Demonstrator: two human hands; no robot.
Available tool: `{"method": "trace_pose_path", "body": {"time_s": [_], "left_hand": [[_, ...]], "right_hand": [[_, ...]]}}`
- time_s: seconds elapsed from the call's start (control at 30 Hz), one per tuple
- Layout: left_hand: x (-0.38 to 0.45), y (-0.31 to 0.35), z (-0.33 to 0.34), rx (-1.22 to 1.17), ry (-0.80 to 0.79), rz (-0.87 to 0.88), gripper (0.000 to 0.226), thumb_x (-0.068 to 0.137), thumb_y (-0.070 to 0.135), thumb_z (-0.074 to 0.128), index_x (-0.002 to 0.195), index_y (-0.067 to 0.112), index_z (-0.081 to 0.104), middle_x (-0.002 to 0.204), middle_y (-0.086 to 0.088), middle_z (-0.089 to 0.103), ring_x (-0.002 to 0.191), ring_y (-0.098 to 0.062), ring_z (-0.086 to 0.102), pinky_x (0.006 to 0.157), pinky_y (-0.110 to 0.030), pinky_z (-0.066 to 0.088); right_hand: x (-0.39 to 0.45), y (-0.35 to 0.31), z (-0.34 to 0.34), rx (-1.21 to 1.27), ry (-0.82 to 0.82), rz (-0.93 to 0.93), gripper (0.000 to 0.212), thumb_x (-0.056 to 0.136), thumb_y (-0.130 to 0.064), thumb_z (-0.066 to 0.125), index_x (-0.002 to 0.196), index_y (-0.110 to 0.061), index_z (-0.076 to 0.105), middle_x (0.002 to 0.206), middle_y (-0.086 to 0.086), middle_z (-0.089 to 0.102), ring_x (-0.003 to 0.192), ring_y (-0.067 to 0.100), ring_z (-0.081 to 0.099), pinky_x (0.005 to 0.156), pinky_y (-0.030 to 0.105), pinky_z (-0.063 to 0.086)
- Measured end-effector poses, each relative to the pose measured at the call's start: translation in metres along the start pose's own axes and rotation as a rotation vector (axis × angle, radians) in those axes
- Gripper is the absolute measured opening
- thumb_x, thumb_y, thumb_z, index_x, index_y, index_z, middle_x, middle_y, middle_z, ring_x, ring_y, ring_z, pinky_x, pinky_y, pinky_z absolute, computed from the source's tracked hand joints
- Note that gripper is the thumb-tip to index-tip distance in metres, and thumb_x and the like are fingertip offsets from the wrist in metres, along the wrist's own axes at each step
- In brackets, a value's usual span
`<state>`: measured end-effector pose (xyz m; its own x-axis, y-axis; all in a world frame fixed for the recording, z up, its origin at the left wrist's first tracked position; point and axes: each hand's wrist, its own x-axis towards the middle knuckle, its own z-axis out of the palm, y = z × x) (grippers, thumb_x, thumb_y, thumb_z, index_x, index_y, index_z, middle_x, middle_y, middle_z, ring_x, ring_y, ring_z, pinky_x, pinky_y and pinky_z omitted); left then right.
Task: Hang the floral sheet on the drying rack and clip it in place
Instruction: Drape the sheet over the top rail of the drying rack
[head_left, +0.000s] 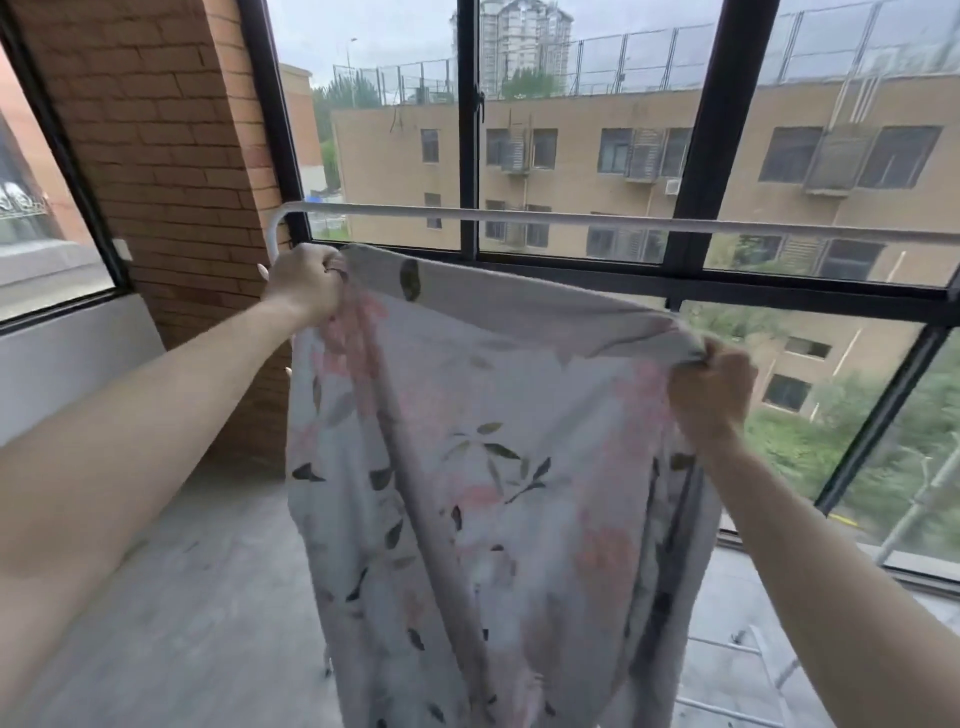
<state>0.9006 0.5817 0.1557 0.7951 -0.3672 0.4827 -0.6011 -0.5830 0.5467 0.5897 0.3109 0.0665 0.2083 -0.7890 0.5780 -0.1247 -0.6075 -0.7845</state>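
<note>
The floral sheet (498, 467), pale with pink flowers and dark leaves, hangs down in front of me, held up by its top edge. My left hand (306, 283) grips the sheet's upper left corner, close to the bend of the rack's bar. My right hand (714, 389) grips the upper right corner, lower and nearer to me. The drying rack's white top bar (597, 219) runs across just above and behind the sheet's top edge. The sheet hides the rack's lower parts. No clips are visible.
Black-framed windows (467, 156) stand right behind the rack, with buildings outside. A brick pillar (171, 156) is at the left. Grey floor (208, 597) spreads below; thin white rack rails (727, 649) show at lower right.
</note>
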Motion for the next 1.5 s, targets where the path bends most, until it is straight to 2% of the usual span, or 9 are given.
{"method": "trace_pose_path", "body": {"time_s": [0.1,0.23,0.4,0.57,0.77,0.93,1.03,1.3,1.5], "left_hand": [[-0.006,0.020,0.016,-0.152,0.088,0.066,0.051,0.097,0.047,0.042,0.063,0.012,0.054,0.070,-0.019,0.064,0.069,-0.035,0.060,0.061,-0.039,0.041],[-0.024,0.025,0.032,-0.047,0.009,0.197,0.054,0.103,0.039,0.045,0.057,0.011,0.050,0.057,-0.008,0.054,0.059,-0.030,0.051,0.055,-0.037,0.033],[-0.026,-0.041,0.032,0.207,-0.071,0.082,0.031,0.098,0.020,0.051,0.077,0.009,0.071,0.083,-0.022,0.069,0.088,-0.045,0.064,0.071,-0.042,0.044],[-0.049,-0.051,0.037,0.452,-0.413,-0.009,0.013,0.089,0.025,0.062,0.096,0.016,0.068,0.114,-0.018,0.072,0.097,-0.035,0.062,0.080,-0.035,0.050],[-0.143,0.013,0.087,0.062,-0.858,0.322,0.103,0.076,0.053,0.086,0.158,0.030,0.028,0.156,0.007,0.040,0.141,-0.013,0.041,0.118,-0.031,0.034],[-0.171,0.016,0.137,-0.128,-0.687,0.323,0.033,0.086,0.026,0.066,0.117,0.036,0.070,0.103,0.001,0.075,0.098,-0.024,0.068,0.079,-0.033,0.052],[-0.170,0.003,0.140,-0.295,-0.633,0.174,0.026,0.067,0.014,0.043,0.076,0.029,0.062,0.069,0.003,0.061,0.071,-0.026,0.058,0.061,-0.036,0.044],[-0.178,0.022,0.138,-0.508,-0.489,0.123,0.026,0.067,0.011,0.036,0.078,0.010,0.059,0.062,0.006,0.051,0.060,-0.013,0.044,0.057,-0.031,0.034],[-0.167,0.049,0.118,-0.560,-0.482,0.213,0.031,0.072,0.006,0.037,0.080,0.009,0.067,0.070,-0.002,0.063,0.064,-0.008,0.051,0.057,-0.028,0.036]], "right_hand": [[0.019,-0.056,0.004,0.293,0.174,-0.146,0.033,0.078,-0.005,0.048,0.056,-0.026,0.036,0.057,-0.007,0.030,0.054,0.002,0.022,0.048,0.029,0.018],[0.021,-0.038,0.026,-0.361,-0.584,-0.290,0.027,0.086,-0.007,0.054,0.064,-0.002,0.068,0.057,0.002,0.054,0.054,0.011,0.050,0.044,0.030,0.041],[0.026,0.018,0.002,-0.143,-0.148,-0.116,0.027,0.082,-0.015,0.047,0.063,0.000,0.059,0.058,-0.002,0.042,0.055,0.011,0.037,0.046,0.030,0.028],[-0.014,0.009,0.021,-0.142,-0.536,-0.128,0.031,0.089,-0.004,0.057,0.060,0.005,0.056,0.053,-0.004,0.039,0.045,0.006,0.029,0.043,0.022,0.022],[-0.060,-0.002,0.053,-0.092,-0.788,-0.081,0.034,0.085,-0.030,0.055,0.080,-0.003,0.076,0.063,0.003,0.071,0.050,0.006,0.040,0.043,0.026,0.030],[-0.084,0.004,0.071,-0.157,-0.914,-0.168,0.014,0.077,-0.008,0.058,0.075,-0.002,0.070,0.057,0.008,0.055,0.053,0.009,0.037,0.046,0.028,0.034],[-0.099,0.041,0.063,-0.136,-0.920,-0.038,0.013,0.082,-0.020,0.070,0.074,-0.011,0.065,0.062,-0.001,0.057,0.056,0.009,0.044,0.052,0.030,0.036],[-0.234,0.166,0.033,-0.539,-1.136,0.441,0.073,0.085,-0.053,0.076,0.146,-0.023,0.052,0.144,0.000,0.057,0.135,0.019,0.052,0.108,0.030,0.041],[-0.248,0.166,0.050,-0.441,-1.037,0.540,0.052,0.094,-0.050,0.066,0.141,-0.029,0.057,0.130,0.000,0.062,0.107,0.021,0.068,0.089,0.038,0.058]]}}
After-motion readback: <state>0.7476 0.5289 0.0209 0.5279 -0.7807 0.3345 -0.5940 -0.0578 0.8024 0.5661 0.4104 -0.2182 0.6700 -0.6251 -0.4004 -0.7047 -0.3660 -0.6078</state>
